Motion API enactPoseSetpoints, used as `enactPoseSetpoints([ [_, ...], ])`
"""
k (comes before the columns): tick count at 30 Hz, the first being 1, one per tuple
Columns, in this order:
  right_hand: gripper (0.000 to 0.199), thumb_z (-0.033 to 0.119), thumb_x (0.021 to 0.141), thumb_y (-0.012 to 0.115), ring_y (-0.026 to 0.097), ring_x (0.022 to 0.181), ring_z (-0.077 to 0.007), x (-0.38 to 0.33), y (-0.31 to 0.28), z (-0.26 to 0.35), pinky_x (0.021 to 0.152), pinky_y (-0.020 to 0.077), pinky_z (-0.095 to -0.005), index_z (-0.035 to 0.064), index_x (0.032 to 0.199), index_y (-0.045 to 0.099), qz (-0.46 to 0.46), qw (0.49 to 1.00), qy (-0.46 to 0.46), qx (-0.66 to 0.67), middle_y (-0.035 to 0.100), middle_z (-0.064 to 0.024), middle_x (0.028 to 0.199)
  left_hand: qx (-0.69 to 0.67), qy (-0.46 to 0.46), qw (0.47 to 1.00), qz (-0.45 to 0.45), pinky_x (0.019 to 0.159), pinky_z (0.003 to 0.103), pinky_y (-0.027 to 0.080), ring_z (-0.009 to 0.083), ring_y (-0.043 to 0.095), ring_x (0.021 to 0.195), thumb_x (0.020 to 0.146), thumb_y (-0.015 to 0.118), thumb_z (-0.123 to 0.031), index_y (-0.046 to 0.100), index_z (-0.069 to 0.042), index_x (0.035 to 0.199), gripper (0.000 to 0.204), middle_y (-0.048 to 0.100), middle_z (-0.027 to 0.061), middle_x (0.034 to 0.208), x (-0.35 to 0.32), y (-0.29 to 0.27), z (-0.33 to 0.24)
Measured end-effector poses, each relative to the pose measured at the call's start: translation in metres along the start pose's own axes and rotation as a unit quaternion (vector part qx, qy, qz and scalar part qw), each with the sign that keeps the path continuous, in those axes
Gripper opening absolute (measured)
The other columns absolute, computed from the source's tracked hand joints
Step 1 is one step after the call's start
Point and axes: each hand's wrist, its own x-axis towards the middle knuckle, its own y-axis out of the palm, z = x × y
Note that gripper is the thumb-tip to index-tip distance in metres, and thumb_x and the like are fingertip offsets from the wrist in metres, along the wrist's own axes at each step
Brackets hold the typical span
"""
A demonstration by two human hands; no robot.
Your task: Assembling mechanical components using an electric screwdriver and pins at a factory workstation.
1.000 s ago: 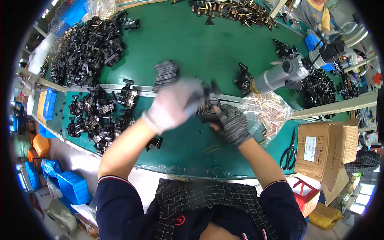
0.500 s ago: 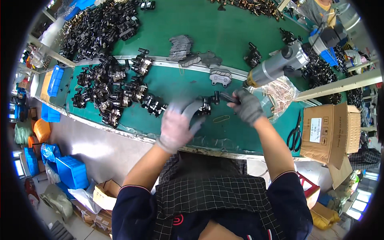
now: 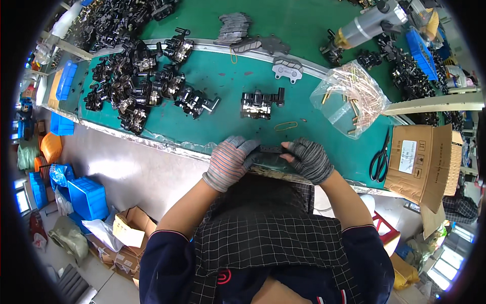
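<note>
Holding a flat dark part at the bench edge

Gripping one flat dark part point(image 3: 271, 150) from both ends, the left hand point(image 3: 229, 162) and right hand point(image 3: 308, 159) keep it at the near edge of the green bench point(image 3: 228, 96). Judged step: fitting or checking. The next move likely calls for steady alignment. Beyond lie a yellow rubber band point(image 3: 286, 125), a black assembly point(image 3: 260, 103) and a bag of pins point(image 3: 352, 99).

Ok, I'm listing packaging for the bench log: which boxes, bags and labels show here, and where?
Cardboard box: brown, right end of the bench, flap open.
Label: white rectangle on that box's side.
Plastic bag: clear, crumpled, holding thin copper-coloured pins, right of centre on the green mat.
Cardboard boxes: small, brown, opened, on the floor lower left.
</note>
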Motion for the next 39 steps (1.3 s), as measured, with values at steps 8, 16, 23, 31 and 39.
enactPoseSetpoints([
  [8,0.039,0.013,0.069,0.079,0.063,0.077,-0.0280,0.046,0.002,-0.006,0.068,0.0509,-0.0378,0.0088,0.104,0.061,-0.111,0.992,-0.065,0.000,0.064,-0.0092,0.085,0.030,0.037,0.993,-0.108,0.074,0.040,0.050,0.0301,0.060,0.087,0.067,0.074,-0.014,0.065,-0.009,0.099,0.034,0.062,0.0103,0.097,0.026,-0.034,0.006],
  [16,0.031,0.019,0.072,0.078,0.064,0.073,-0.0281,0.081,0.002,-0.038,0.065,0.0516,-0.0362,0.0085,0.098,0.065,-0.020,0.999,-0.039,0.017,0.066,-0.0089,0.082,0.168,0.067,0.980,-0.087,0.073,0.038,0.050,0.0290,0.059,0.087,0.064,0.070,-0.014,0.063,-0.006,0.091,0.029,0.060,0.0113,0.099,0.055,-0.034,0.015],
  [23,0.029,0.034,0.082,0.068,0.062,0.069,-0.0304,0.103,-0.020,-0.028,0.066,0.0508,-0.0382,0.0080,0.096,0.067,0.030,0.952,0.231,0.200,0.065,-0.0112,0.075,0.198,0.232,0.951,-0.050,0.077,0.039,0.050,0.0304,0.057,0.091,0.071,0.071,-0.021,0.059,-0.008,0.101,0.035,0.056,0.0117,0.095,0.123,-0.016,0.026],
  [31,0.032,0.031,0.089,0.051,0.065,0.083,-0.0344,0.057,-0.057,-0.079,0.075,0.0509,-0.0443,0.0032,0.091,0.065,0.036,0.900,0.377,-0.217,0.065,-0.0194,0.083,0.234,0.086,0.968,0.020,0.078,0.041,0.049,0.0305,0.057,0.090,0.059,0.079,-0.048,0.057,-0.006,0.101,0.063,0.055,0.0131,0.094,0.145,-0.008,0.036],
  [39,0.029,0.026,0.087,0.053,0.063,0.088,-0.0350,0.046,-0.048,-0.117,0.080,0.0496,-0.0448,0.0033,0.103,0.064,0.040,0.882,0.385,-0.269,0.065,-0.0198,0.094,-0.149,-0.126,0.980,0.030,0.077,0.039,0.051,0.0258,0.062,0.088,0.062,0.078,-0.057,0.055,-0.003,0.103,0.072,0.060,0.0168,0.100,0.100,-0.016,-0.002],
])
